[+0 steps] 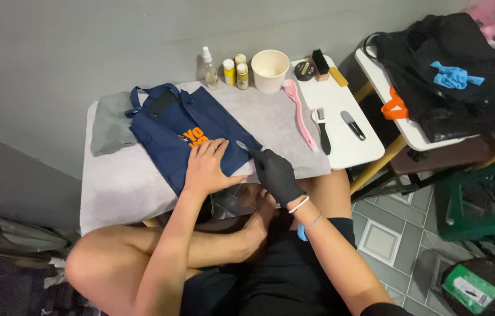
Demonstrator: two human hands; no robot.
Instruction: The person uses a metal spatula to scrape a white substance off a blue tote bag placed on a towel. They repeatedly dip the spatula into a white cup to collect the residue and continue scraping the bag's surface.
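Observation:
A dark blue cloth bag point(168, 126) with orange print lies flat on a grey mat point(118, 181) covering a low white table. My bare left hand point(207, 167) presses flat on the bag's lower right part, fingers apart. My right hand point(276, 175), in a black glove, grips a small brush point(244, 146) whose pale head points toward the bag's edge just right of my left fingers. My crossed bare legs sit below the table's front edge.
Behind the bag stand a spray bottle point(209, 67), small yellow jars point(235, 71) and a cream bowl point(270, 70). A pink brush point(297, 111), two dark-handled brushes point(322, 131) and a tin point(304, 70) lie on the right. A folded grey cloth point(110, 123) rests left. Dark clothes point(452, 70) cover a side table.

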